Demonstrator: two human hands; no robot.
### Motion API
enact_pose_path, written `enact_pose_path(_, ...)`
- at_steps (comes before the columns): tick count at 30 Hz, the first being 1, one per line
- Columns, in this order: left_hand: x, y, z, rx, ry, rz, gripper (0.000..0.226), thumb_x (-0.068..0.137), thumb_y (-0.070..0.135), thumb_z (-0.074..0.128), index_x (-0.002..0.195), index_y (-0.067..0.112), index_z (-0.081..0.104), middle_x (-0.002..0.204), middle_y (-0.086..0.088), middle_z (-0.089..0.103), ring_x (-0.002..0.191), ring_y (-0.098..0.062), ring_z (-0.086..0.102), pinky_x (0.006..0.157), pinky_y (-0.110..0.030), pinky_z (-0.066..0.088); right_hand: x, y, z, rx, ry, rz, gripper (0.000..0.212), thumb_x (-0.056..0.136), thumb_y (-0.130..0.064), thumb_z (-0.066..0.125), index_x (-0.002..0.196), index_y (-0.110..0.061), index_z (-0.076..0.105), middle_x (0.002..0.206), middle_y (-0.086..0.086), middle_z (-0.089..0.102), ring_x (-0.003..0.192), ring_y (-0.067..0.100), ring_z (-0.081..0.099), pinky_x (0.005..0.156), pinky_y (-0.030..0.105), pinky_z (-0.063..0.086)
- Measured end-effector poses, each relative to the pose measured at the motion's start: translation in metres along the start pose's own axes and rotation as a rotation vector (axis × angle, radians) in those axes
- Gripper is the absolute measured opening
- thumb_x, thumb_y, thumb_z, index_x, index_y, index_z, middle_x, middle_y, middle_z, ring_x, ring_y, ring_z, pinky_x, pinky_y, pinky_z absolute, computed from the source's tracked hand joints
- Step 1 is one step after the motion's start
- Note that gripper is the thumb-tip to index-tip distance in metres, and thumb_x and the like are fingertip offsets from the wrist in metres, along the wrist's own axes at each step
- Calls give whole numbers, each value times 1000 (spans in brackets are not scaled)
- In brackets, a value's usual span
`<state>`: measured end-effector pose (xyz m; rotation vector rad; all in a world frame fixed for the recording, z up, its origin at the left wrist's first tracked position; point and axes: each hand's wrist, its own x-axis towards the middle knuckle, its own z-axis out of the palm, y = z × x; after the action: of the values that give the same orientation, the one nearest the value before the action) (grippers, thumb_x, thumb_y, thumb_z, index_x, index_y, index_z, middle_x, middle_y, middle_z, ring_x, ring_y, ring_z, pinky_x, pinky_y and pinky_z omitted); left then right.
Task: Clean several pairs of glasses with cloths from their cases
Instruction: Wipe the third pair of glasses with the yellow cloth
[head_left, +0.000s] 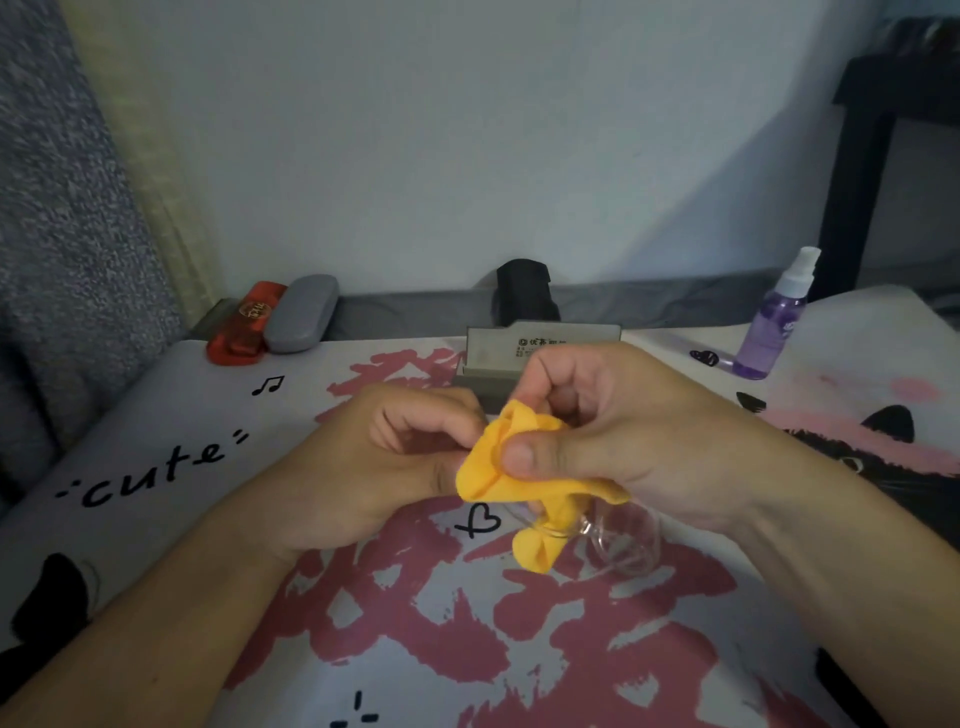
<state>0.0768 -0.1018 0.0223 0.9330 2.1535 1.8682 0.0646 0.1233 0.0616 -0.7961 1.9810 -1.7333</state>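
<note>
A yellow cloth (519, 480) is wrapped around part of a pair of clear-framed glasses (623, 540), which hang below my hands over the printed table. My right hand (613, 431) pinches the cloth between thumb and fingers. My left hand (410, 447) has its fingers curled against the cloth's left side; whether it holds the hidden part of the glasses there I cannot tell. An open grey case (540, 358) stands just behind my hands. A red case (244, 327) and a closed grey case (301, 319) lie at the back left.
A purple spray bottle (774, 322) stands at the back right. A black object (524, 293) sits against the wall behind the open case. A dark stand (862, 171) rises at the far right. The table cover (156, 467) carries pink and black prints.
</note>
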Motion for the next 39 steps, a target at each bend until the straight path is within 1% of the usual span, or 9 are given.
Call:
enact_pose_path(7, -2, -1, -4, -66, -3, 41, 24, 88, 33, 76, 99, 12, 79, 88, -4, 70, 82, -25, 64, 79, -36, 51, -4, 7, -20, 72, -84, 58, 15, 74, -9, 82, 86, -12, 74, 83, 11, 77, 69, 18, 73, 62, 26, 59)
enact_pose_path(12, -9, 15, -27, -219, 184, 226, 16, 88, 35, 76, 98, 24, 79, 90, 6, 71, 88, -15, 63, 97, -62, 42, 3, 20, -55, -28, 495, 50, 10, 83, -3, 75, 84, -12, 70, 91, 12, 78, 76, 22, 71, 67, 35, 57)
enact_pose_path(14, -10, 20, -34, -85, 346, 255, 17, 84, 41, 78, 97, 31, 80, 92, 11, 74, 91, -9, 67, 99, -43, 52, 6, 28, -69, -80, 653, 72, 12, 89, -4, 72, 86, -15, 69, 99, 14, 77, 87, 32, 73, 76, 44, 56)
enact_pose_path(19, -8, 18, -35, 298, 489, 282, 18, 86, 31, 75, 100, 43, 78, 95, 14, 73, 91, -8, 67, 84, -19, 53, -7, 19, -66, -435, 228, 256, 18, 91, -39, 67, 99, -26, 77, 100, -9, 78, 99, 14, 72, 90, 37, 56)
enact_pose_path(23, -8, 18, -27, 329, 370, 287, 18, 87, 40, 74, 102, 31, 79, 92, 11, 72, 92, -21, 62, 87, -28, 50, 1, 21, -61, -28, 426, 264, 52, 93, -54, 50, 92, -13, 81, 86, 4, 72, 77, 24, 64, 73, 33, 53)
enact_pose_path(26, -7, 17, -18, 387, 217, 306, 17, 88, 35, 74, 100, 24, 78, 88, 12, 73, 89, -22, 59, 96, -37, 43, 3, 23, -57, 264, 148, 423, 64, 99, -59, 42, 99, -5, 77, 74, 4, 52, 58, 15, 39, 52, 27, 36)
enact_pose_path(31, -8, 19, -18, 496, 108, 285, 12, 85, 30, 75, 95, 27, 80, 91, 8, 74, 100, -29, 57, 97, -38, 42, 0, 24, -70, 602, -9, 367, 19, 90, -29, 66, 84, -11, 64, 73, -2, 41, 48, 5, 32, 40, 17, 30)
enact_pose_path(34, -7, 14, -26, 639, 105, 254, 16, 85, 34, 73, 94, 23, 81, 94, 13, 73, 107, -26, 55, 98, -34, 42, -3, 29, -79, 567, -44, 280, 28, 68, -25, 89, 79, -8, 69, 75, -1, 45, 47, 5, 35, 41, 18, 32)
enact_pose_path(39, -8, 4, -43, 857, 159, 145, 23, 83, 53, 68, 98, 40, 80, 105, 22, 70, 115, -21, 50, 97, -40, 44, -5, 24, -80, 439, -17, 206, 15, 87, -9, 69, 78, -3, 58, 67, 2, 42, 49, 7, 34, 43, 19, 31)
